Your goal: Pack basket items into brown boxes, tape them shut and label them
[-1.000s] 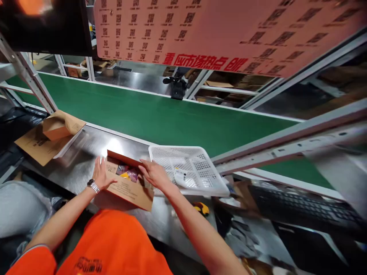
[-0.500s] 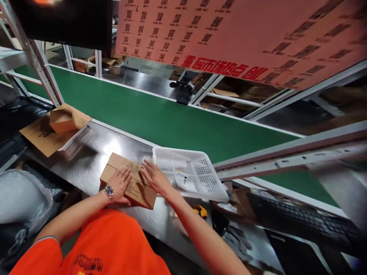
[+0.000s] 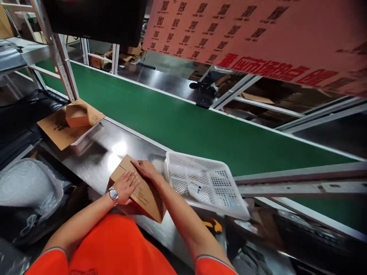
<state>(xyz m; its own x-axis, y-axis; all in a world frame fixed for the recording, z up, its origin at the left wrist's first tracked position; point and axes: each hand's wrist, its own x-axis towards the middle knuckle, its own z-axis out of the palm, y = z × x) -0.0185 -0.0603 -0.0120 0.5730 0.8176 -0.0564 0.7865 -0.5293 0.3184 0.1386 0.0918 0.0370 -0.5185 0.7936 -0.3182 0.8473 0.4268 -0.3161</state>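
The interior of the carton is hidden by its lid, which the left hand and right hand partly cover; its print is too small to read. The right forearm conceals part of the yellow-and-black tool, and a dark item at lower right is blurred (individual details cannot be resolved). The top edge crops the monitor and the pink board, whose small captions are illegible.
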